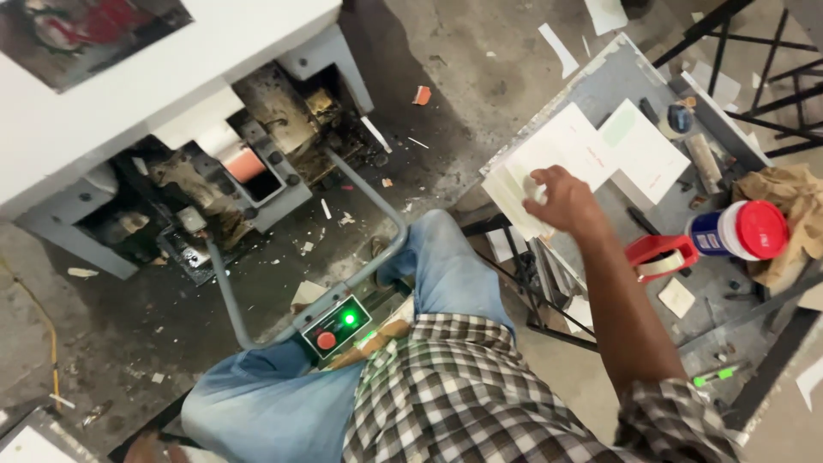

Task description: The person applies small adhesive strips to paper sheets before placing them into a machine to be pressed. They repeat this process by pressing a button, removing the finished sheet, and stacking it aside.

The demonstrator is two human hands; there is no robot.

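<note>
I have my right hand (561,199) curled loosely on the stack of white printed paper sheets (574,159), mid-pick; next I'd need one sheet pinched free.

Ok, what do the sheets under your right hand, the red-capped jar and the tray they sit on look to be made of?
The sheets look like matte white paper or thin card: flat, sharp-edged, faintly printed. The right hand rests on the stack's near end. The jar seems plastic: smooth red cap with a soft sheen, white and blue body. The tray looks like grey sheet metal, dull and scuffed, with a folded rim.
</note>
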